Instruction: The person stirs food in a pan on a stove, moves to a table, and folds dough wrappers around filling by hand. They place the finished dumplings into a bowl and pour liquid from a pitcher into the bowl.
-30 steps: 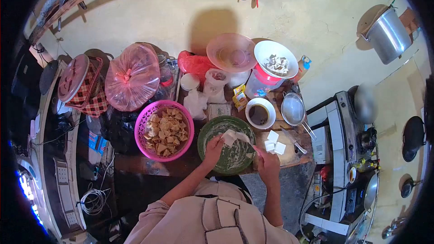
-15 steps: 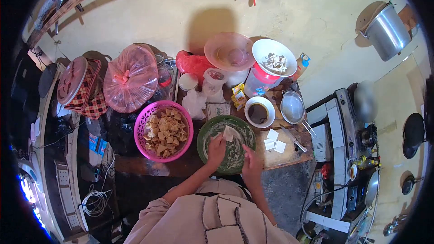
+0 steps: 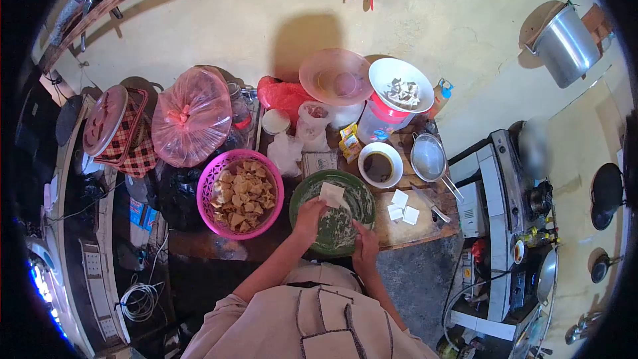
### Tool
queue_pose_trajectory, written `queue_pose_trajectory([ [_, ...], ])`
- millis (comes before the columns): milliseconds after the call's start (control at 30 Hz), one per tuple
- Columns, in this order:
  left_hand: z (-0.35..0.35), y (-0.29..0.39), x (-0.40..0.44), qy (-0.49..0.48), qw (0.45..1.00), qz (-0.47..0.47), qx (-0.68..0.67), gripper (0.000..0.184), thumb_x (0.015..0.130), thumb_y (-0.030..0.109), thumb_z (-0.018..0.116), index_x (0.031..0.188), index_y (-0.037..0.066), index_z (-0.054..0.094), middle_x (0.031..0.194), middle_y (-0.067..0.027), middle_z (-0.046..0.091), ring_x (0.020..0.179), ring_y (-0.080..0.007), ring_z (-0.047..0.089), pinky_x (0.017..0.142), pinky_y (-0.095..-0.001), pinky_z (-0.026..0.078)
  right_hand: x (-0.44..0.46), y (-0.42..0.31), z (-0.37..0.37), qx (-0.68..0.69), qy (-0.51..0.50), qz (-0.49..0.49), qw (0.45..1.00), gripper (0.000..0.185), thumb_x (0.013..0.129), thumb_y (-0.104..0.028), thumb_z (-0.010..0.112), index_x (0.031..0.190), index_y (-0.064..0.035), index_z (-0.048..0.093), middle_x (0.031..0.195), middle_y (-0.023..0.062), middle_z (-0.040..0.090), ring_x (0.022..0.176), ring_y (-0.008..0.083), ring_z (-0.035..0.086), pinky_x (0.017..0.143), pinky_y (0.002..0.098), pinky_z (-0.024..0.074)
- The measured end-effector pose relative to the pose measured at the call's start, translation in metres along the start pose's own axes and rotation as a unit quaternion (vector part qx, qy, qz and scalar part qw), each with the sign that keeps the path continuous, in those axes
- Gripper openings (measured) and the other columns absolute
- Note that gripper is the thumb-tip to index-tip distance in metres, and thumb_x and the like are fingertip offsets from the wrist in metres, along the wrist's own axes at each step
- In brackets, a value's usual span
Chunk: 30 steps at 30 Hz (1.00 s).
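Note:
My left hand (image 3: 310, 218) pinches a thin square wrapper (image 3: 332, 194) by its lower left corner, over the green bowl (image 3: 362, 193). The wrapper lies flat and pale, facing up. Whitish paste is smeared around the inside of the bowl. At the bowl's lower right rim, my right hand (image 3: 365, 246) has its fingers closed; what they hold, if anything, is too small to make out. Several white square wrappers (image 3: 399, 198) rest on a wooden board (image 3: 428, 226) to the right, beside a knife (image 3: 435, 209).
Left stands a pink basket (image 3: 203, 189) of brown cut pieces. Behind the board are a bowl of dark liquid (image 3: 379, 167) and a strainer (image 3: 428, 158). A white bowl (image 3: 380, 76) of folded pale pieces sits atop a container. A tied pink bag (image 3: 193, 119) stands back left.
My left hand has shifted slightly left and down, and the wrapper now lies flatter and shows more of its face. My right hand has moved slightly left and down at the bowl's rim.

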<state>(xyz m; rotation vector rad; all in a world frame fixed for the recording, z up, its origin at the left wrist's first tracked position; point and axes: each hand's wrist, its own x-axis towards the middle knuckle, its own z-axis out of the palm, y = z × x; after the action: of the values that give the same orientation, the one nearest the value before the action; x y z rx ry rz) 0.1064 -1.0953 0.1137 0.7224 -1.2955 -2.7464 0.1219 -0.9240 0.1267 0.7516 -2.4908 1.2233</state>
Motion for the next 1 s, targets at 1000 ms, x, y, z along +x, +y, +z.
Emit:
queue_pose_trajectory([
  [1000, -0.001, -0.033, 0.01, 0.062, 0.73, 0.285, 0.618, 0.029, 0.082, 0.015, 0.045, 0.106, 0.002, 0.054, 0.082, -0.0131, 0.063, 0.073, -0.025, 0.06, 0.102, -0.0494, 0.012, 0.023, -0.032, 0.004, 0.268, 0.034, 0.241, 0.932, 0.029, 0.091, -0.016, 0.035, 0.113, -0.0035, 0.05, 0.065, -0.0046, 0.037, 0.059, 0.005, 0.033, 0.054, 0.019, 0.0285],
])
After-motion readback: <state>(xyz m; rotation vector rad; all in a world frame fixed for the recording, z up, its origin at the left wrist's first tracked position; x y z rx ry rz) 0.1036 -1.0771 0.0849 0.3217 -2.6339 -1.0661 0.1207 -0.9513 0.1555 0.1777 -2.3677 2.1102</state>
